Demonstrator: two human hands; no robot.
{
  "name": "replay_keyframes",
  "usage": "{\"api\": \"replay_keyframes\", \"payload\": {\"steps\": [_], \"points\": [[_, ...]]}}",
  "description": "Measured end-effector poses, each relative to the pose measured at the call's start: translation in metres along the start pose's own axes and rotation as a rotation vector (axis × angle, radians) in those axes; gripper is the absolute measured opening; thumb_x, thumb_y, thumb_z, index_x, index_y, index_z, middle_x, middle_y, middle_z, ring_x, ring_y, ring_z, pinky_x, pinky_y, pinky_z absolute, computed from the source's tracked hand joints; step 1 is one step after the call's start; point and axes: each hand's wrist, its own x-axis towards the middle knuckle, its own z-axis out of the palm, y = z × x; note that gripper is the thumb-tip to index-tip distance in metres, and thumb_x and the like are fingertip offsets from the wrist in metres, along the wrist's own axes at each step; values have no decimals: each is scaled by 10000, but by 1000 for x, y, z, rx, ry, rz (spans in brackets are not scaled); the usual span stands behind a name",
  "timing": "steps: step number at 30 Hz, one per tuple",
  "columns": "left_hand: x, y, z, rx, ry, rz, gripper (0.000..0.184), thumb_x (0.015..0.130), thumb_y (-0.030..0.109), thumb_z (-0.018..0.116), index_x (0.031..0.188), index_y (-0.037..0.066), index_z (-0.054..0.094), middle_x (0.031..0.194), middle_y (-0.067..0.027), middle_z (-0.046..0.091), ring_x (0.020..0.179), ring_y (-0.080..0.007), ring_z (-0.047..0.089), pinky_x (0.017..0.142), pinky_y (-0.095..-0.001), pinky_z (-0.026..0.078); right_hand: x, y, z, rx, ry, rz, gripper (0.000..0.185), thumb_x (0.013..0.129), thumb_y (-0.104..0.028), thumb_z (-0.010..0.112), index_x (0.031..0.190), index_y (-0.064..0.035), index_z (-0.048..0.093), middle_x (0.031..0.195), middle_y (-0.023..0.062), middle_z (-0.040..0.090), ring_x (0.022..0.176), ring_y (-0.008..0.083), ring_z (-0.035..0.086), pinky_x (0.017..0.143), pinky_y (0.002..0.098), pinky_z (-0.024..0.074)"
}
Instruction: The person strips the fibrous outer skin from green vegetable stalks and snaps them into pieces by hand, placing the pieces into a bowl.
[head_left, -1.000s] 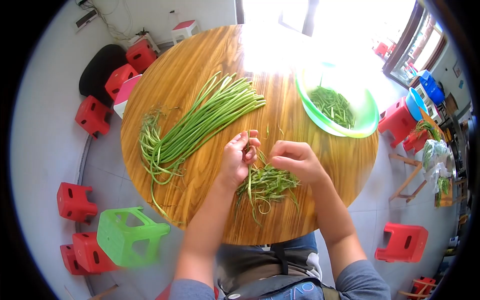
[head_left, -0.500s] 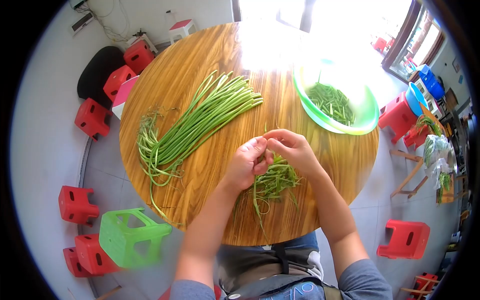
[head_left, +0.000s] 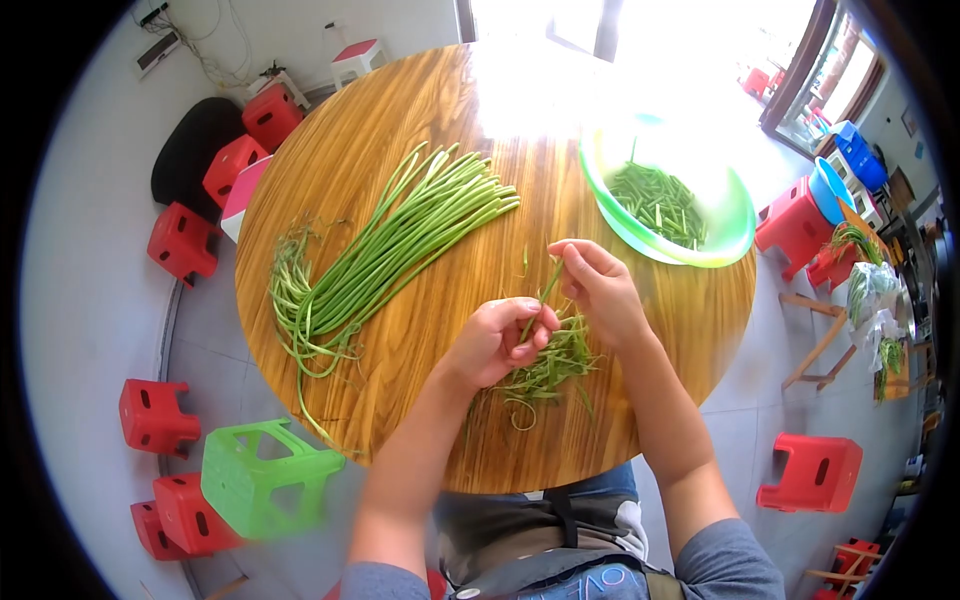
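Note:
My left hand [head_left: 498, 342] is closed around a garlic scape [head_left: 548, 287] over the near middle of the table. Its upper end is pinched between the thumb and fingers of my right hand [head_left: 603, 290], so the stem slants up between both hands. Directly beneath lies a loose heap of thin green scraps [head_left: 560, 362], partly hidden by the left hand. Left of my hands rests a big bunch of long garlic scapes [head_left: 405, 245], curly tips toward the left. Short cut pieces [head_left: 660, 203] fill the bottom of a green-rimmed bowl [head_left: 738, 250] at the right.
The round wooden table [head_left: 450, 440] reaches to my waist. A green stool [head_left: 245, 480] stands at its left, with several red stools [head_left: 160, 415] along the wall. Another red stool [head_left: 815, 472] is at the right. Strong window glare covers the table's far edge.
My hands were close together; now my right hand is higher and apart from the left, exposing the stem between them. The bunch and the bowl stay in place.

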Motion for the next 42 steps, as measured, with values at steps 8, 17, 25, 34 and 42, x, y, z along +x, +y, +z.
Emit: {"api": "replay_keyframes", "payload": {"steps": [8,17,25,34,42], "points": [[2,-3,6,125,143,95,251,872,187,433,784,-6,567,628,-61,561,438,-81,403,397,-190,319,-2,-3,4,242,-71,176,281,923,-229,509,1040,12,592,799,13,579,654,73,529,604,206,464],[4,-8,11,-5,162,77,202,888,183,458,834,22,568,635,-27,533,467,-80,420,412,-195,324,-1,5,0,152,-180,193,266,935,-223,484,1001,14,585,744,21,566,588,106,542,549,235,475],[9,-12,2,80,304,173,188,885,186,482,769,50,542,610,-14,503,437,-76,381,391,-205,293,-8,18,10,-666,-116,-684,118,844,-94,592,908,-6,636,789,44,580,647,122,543,564,272,459],[7,-4,17,75,259,198,189,918,197,454,807,66,534,660,-3,489,476,-73,391,419,-198,304,-4,18,9,-957,-27,-949,155,758,-17,651,912,-17,640,803,91,577,685,214,570,617,295,478],[-6,16,-7,-313,131,358,237,961,260,409,965,53,524,709,-15,519,482,-65,381,412,-178,287,-4,6,6,-542,99,-440,131,880,-133,556,924,-26,618,792,25,556,695,111,531,618,233,425]]}}
